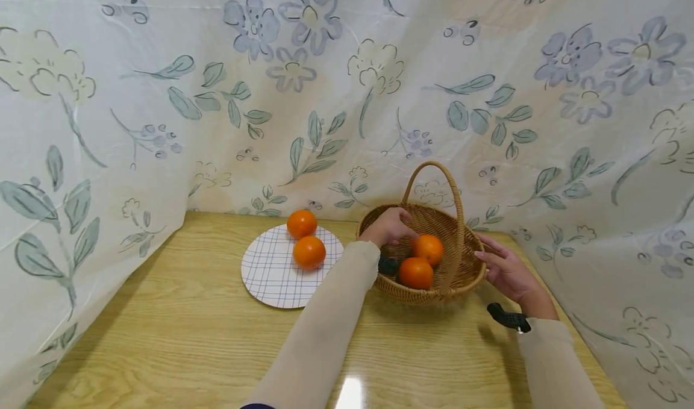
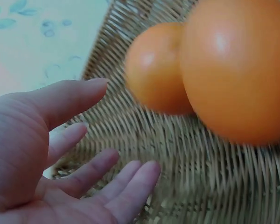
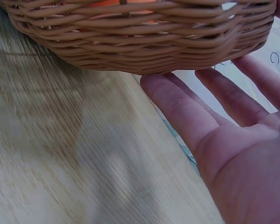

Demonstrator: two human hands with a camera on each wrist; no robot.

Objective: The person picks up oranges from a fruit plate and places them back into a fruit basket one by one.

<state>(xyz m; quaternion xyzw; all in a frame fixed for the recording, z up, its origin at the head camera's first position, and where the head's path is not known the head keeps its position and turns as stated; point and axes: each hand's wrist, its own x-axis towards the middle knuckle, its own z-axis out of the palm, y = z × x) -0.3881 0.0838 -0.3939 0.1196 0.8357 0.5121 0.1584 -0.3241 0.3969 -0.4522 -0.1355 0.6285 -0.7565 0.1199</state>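
A wicker basket (image 1: 423, 296) with a tall arched handle (image 1: 458, 216) holds two smooth oranges (image 1: 428, 250). My left hand (image 1: 389, 227) is inside the basket at its left, next to the fruit. In the left wrist view its fingers (image 2: 130, 191) are spread and relaxed, apart from the oranges (image 2: 238, 70), with nothing in the palm. At the basket's right side my right hand (image 1: 509, 273) holds the wall, thumb at the rim. The right wrist view shows fingers (image 3: 177, 98) against the basket's underside (image 3: 144, 60).
A round white plate (image 1: 265, 276) with a blue grid pattern lies left of the basket, bearing two more oranges (image 1: 309, 253). Everything stands on a wooden table (image 1: 179, 324). Floral cloth (image 1: 325, 96) hangs close behind the table and along both sides.
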